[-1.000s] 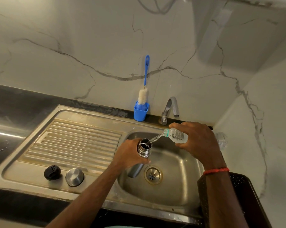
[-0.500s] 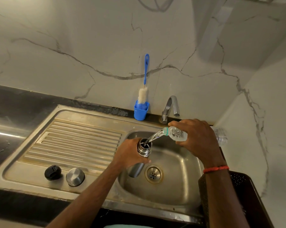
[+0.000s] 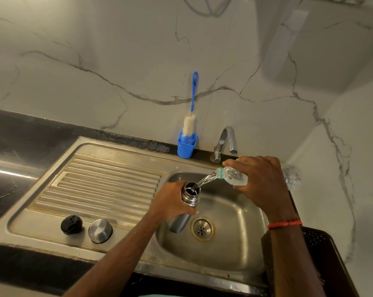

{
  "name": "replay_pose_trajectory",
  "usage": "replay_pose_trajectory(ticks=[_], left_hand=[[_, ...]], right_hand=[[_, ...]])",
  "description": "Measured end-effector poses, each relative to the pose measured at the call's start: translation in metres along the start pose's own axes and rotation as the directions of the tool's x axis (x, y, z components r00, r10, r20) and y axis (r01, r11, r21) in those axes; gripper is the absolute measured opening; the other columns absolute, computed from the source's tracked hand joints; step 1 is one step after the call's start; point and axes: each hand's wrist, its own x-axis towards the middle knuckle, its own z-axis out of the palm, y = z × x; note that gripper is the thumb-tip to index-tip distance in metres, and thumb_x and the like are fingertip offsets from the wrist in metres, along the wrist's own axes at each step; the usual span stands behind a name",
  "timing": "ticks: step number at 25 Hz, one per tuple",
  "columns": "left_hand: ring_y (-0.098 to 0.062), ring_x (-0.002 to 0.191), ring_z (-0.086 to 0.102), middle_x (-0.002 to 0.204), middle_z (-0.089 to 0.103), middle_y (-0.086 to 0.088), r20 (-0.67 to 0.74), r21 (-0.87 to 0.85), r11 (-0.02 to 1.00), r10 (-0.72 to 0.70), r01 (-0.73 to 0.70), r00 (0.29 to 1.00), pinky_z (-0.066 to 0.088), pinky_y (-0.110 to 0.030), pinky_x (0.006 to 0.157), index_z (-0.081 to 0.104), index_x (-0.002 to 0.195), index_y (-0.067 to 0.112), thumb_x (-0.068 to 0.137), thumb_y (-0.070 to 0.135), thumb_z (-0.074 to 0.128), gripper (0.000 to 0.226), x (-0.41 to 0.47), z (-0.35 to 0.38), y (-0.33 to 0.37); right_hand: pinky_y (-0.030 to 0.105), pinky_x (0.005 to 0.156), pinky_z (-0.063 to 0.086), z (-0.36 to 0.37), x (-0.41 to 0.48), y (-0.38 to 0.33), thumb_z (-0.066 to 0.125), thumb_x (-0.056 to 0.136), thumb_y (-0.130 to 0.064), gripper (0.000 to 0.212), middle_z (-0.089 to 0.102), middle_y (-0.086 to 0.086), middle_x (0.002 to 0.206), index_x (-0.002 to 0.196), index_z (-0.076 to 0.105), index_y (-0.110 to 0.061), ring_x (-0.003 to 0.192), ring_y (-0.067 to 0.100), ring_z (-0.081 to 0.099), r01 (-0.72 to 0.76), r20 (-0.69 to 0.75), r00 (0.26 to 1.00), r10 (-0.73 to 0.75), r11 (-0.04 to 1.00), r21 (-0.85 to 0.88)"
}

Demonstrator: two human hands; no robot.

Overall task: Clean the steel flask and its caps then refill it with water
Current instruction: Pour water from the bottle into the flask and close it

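Left hand (image 3: 170, 202) grips flask (image 3: 191, 195) over sink (image 3: 234, 236); right hand (image 3: 264, 183) grips bottle (image 3: 232, 175) at flask's 2 o'clock; stream now fuller than a second ago, so refilling is under way; black cap (image 3: 71, 225) and steel cap (image 3: 100, 231) lie unfitted at 8 o'clock.

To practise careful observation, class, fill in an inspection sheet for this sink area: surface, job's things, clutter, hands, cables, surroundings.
Surface: steel sink with ribbed drainboard, set in a dark counter.
Job's things: steel flask, open, tilted over the sink; water streams into it from a plastic bottle; black cap and steel cap lie side by side on the drainboard.
Clutter: bottle brush upright in a blue holder; dark perforated basket at right.
Hands: left hand grips the flask; right hand grips the bottle.
Cables: thin loop at the wall's top, cable or hose, cannot tell.
Surroundings: veined marble-look wall; tap, not running.
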Motion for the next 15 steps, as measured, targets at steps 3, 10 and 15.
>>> replay_pose_trajectory(ticks=[3, 10, 15], left_hand=[[-0.002, 0.097, 0.064, 0.108, 0.073, 0.01, 0.012, 0.0, 1.0, 0.017, -0.017, 1.0, 0.051, -0.026, 0.094, 0.065, 0.118, 0.028, 0.06, 0.048, 0.092, 0.068, 0.0001, -0.0009, 0.0007], [-0.006, 0.101, 0.065, 0.113, 0.073, 0.006, 0.021, 0.028, 0.999, 0.035, -0.036, 0.999, 0.051, -0.027, 0.096, 0.064, 0.121, 0.027, 0.062, 0.047, 0.091, 0.068, -0.0004, -0.001, 0.0013], [-0.002, 0.096, 0.062, 0.112, 0.073, 0.007, 0.019, 0.005, 0.999, 0.036, -0.036, 0.999, 0.05, -0.022, 0.092, 0.064, 0.121, 0.027, 0.061, 0.046, 0.092, 0.069, -0.0015, -0.0032, 0.0017]], right_hand=[[0.041, 0.092, 0.03, -0.0008, 0.0004, -0.0002, 0.081, 0.075, -0.048, 0.054, 0.07, -0.013, 0.113, 0.124, 0.06, -0.044, 0.105, 0.014, 0.063, -0.016, -0.025, 1.0, 0.015, 0.999, -0.047], [0.041, 0.094, 0.027, -0.0022, 0.0029, -0.0016, 0.082, 0.074, -0.048, 0.052, 0.07, -0.013, 0.111, 0.122, 0.061, -0.045, 0.106, 0.013, 0.063, -0.013, -0.048, 0.999, 0.009, 0.996, -0.085], [0.044, 0.094, 0.029, 0.0001, 0.0031, -0.0002, 0.083, 0.073, -0.047, 0.053, 0.07, -0.011, 0.112, 0.122, 0.062, -0.043, 0.106, 0.014, 0.063, -0.003, -0.057, 0.998, -0.002, 0.996, -0.084]])
